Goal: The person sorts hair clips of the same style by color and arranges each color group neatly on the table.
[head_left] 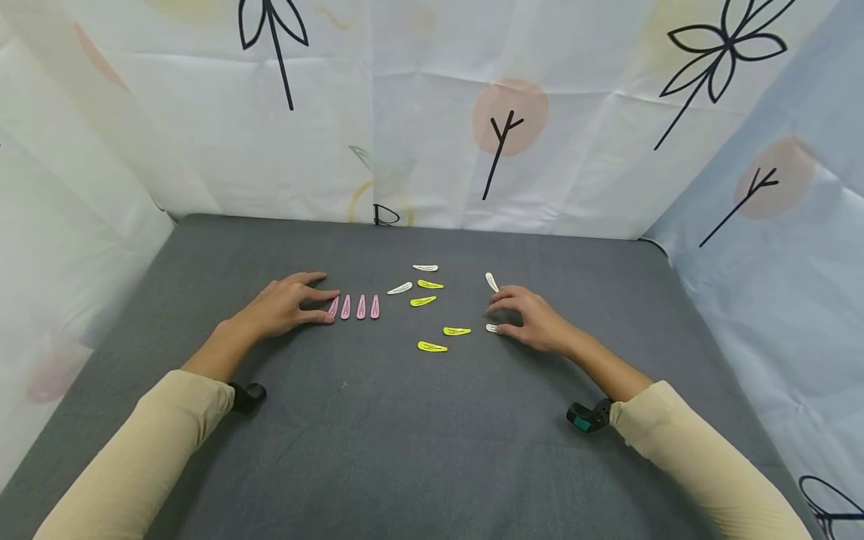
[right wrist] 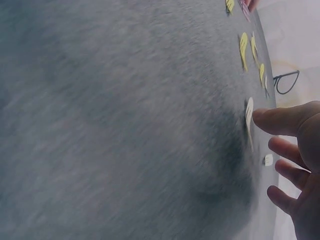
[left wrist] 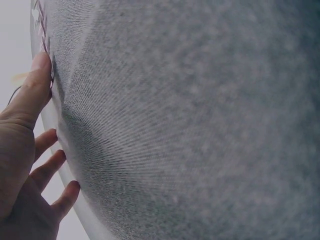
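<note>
The right hand point(head_left: 536, 321), fingers loosely spread, touches a white clip point(head_left: 492, 328) lying flat on the mat point(head_left: 405, 435) with its thumb, and should pinch it by its edges, while the left hand point(head_left: 283, 306) steadies the pink clips point(head_left: 354, 307) with thumb and forefinger.

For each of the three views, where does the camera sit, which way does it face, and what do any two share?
Head: worn high, facing forward and down at the grey table; shows both sleeves, left hand, right hand.
Left wrist: low beside the cloth, looking along it; shows left hand, thumb touching a pink clip.
Right wrist: low, looking along the cloth; shows right hand, thumb by a white clip.
Shared: head and right wrist both show yellow clips.
</note>
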`<state>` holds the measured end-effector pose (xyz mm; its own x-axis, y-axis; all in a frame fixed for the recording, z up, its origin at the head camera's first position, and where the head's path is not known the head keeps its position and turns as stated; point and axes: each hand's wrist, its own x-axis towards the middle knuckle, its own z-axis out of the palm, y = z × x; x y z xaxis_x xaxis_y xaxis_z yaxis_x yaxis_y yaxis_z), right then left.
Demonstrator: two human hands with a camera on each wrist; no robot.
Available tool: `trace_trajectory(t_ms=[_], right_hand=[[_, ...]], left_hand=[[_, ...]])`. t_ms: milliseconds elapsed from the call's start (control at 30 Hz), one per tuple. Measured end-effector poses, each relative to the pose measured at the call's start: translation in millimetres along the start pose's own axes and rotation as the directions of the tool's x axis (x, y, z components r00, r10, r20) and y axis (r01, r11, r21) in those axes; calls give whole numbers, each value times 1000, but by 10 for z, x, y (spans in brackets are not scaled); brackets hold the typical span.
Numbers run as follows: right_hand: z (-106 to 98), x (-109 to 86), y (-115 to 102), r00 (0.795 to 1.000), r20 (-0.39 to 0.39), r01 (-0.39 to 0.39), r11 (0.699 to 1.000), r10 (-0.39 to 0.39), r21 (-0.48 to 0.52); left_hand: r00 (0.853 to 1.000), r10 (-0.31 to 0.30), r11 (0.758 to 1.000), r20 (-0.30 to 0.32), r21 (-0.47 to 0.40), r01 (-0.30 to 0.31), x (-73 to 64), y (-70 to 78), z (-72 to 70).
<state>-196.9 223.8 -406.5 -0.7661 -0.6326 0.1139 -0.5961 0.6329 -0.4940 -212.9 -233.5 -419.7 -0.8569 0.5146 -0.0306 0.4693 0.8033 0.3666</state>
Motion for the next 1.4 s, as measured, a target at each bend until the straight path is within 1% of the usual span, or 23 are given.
trace_trajectory(t_ms=[133, 267, 400, 600, 833, 1000, 1133, 1300, 1400], right_hand=[[3, -89, 39, 1000, 1, -15, 1000, 15, 0], [14, -130, 84, 1000, -12, -17, 1000, 17, 7], [23, -139, 121, 1000, -27, -14, 1000, 14, 9], [27, -127, 157, 999, -35, -32, 999, 32, 2], [26, -117, 151, 998, -45, -44, 999, 44, -4], [44, -131, 140, 995, -76, -60, 998, 59, -13], [66, -148, 106, 987, -133, -99, 995, 94, -29], [100, -175, 39, 959, -223, -192, 979, 173, -68], [121, -193, -2, 947, -244, -235, 969, 210, -78]], left_hand=[[1000, -2, 1000, 4, 2, 2, 5, -10, 2], [1000, -5, 1000, 15, 3, 5, 5, -1, -9], [1000, 0, 1000, 14, 0, 0, 11, 1, -7], [1000, 2, 1000, 7, -5, -2, 16, 4, 12], [1000, -4, 1000, 13, -12, 4, 6, 14, -9], [1000, 0, 1000, 15, -6, 0, 7, 1, 0], [1000, -2, 1000, 15, -10, 2, 7, -1, 3], [1000, -1, 1000, 12, -6, 1, 8, -15, 8], [1000, -2, 1000, 12, -8, 2, 5, -15, 3]])
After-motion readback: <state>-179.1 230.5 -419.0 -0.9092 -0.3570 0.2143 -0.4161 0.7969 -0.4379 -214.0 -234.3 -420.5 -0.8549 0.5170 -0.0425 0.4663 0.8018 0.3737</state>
